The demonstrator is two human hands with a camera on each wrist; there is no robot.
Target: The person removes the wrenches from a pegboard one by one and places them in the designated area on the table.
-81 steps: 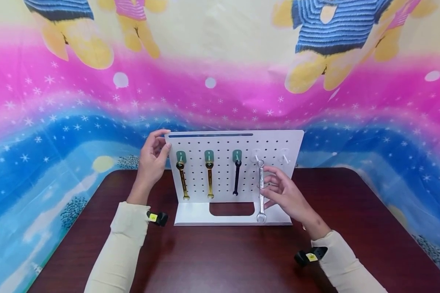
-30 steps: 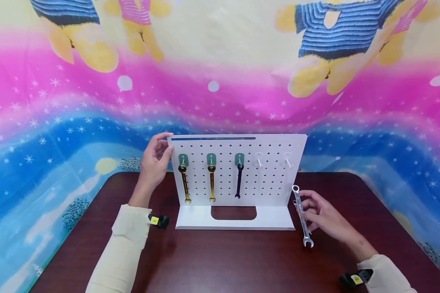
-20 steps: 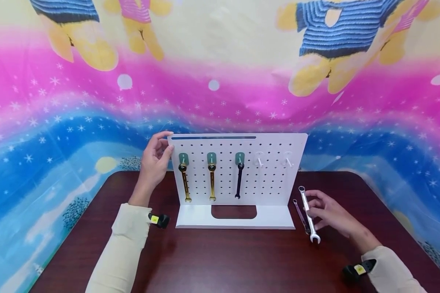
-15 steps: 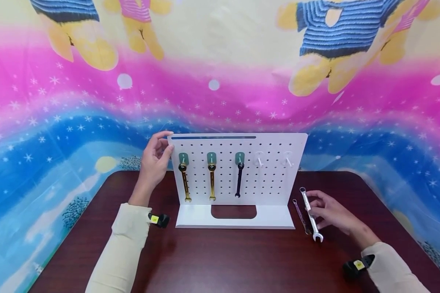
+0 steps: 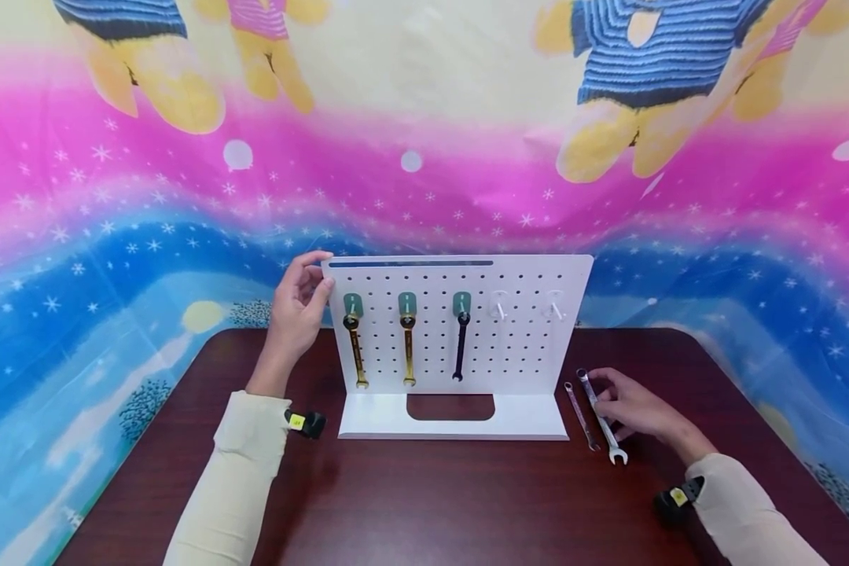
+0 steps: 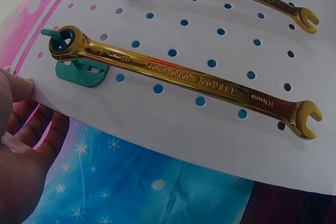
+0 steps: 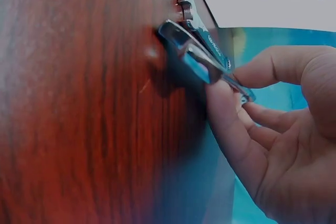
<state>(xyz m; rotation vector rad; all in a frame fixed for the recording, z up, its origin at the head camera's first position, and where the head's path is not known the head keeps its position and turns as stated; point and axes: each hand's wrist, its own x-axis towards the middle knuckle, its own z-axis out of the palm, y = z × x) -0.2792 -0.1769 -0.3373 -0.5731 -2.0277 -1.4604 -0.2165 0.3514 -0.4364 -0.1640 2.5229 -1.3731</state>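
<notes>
My left hand (image 5: 295, 310) holds the upper left corner of a white pegboard stand (image 5: 389, 405), thumb in front and fingers behind. Two gold wrenches (image 5: 357, 354) (image 6: 178, 74) and a black wrench (image 5: 461, 346) hang by their ring ends from green hooks (image 5: 406, 303). To the right of the stand, my right hand (image 5: 633, 405) pinches a silver combination wrench (image 5: 604, 420) between thumb and fingers. In the right wrist view that wrench (image 7: 197, 59) is tilted, its open end just off the tabletop. Beside it on the table lies a thinner wrench (image 5: 581, 417).
Two clear hooks (image 5: 499, 306) on the right half of the board carry nothing. The stand's base has a rounded cut-out. Everything rests on a dark red wooden table (image 5: 431, 503), with a printed cloth (image 5: 424, 189) behind and at both sides.
From the clear hook, the silver wrench has travelled right and down with my right hand to the table beside the thinner wrench. My left hand keeps its hold on the board.
</notes>
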